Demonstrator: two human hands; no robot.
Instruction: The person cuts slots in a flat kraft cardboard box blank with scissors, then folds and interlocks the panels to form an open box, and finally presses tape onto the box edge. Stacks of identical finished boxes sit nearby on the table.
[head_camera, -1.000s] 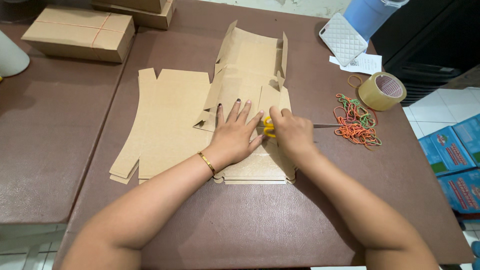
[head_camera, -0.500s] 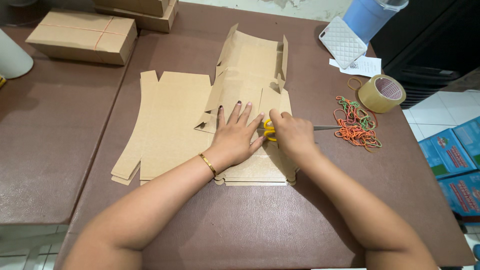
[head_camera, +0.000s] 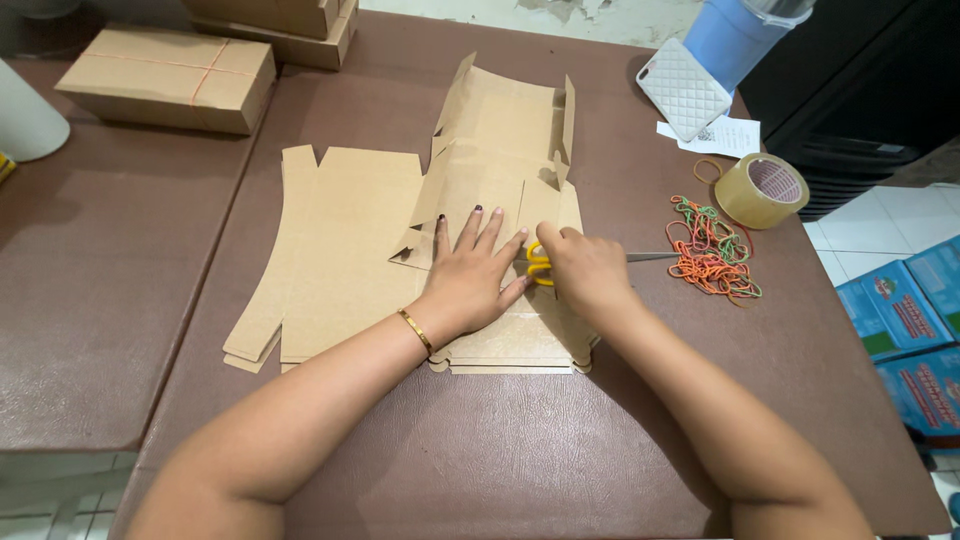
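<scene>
My left hand (head_camera: 470, 272) lies flat, fingers spread, on a partly folded brown cardboard box blank (head_camera: 500, 150) in the middle of the brown table (head_camera: 620, 460). A gold bracelet circles that wrist. My right hand (head_camera: 585, 272) is closed over yellow-handled scissors (head_camera: 540, 266) lying on the blank. The scissors' metal blade (head_camera: 650, 257) sticks out to the right towards the rubber bands. A stack of flat cardboard blanks (head_camera: 330, 250) lies just left of my left hand.
A heap of coloured rubber bands (head_camera: 710, 250) and a roll of clear tape (head_camera: 762, 190) sit at the right. A phone in a white case (head_camera: 684, 88), a paper slip, a blue container (head_camera: 735, 35), and closed cardboard boxes (head_camera: 165, 78) lie at the back. Blue boxes (head_camera: 900, 320) are on the floor.
Both hands stay almost still on the cardboard; the view has shifted only slightly.
</scene>
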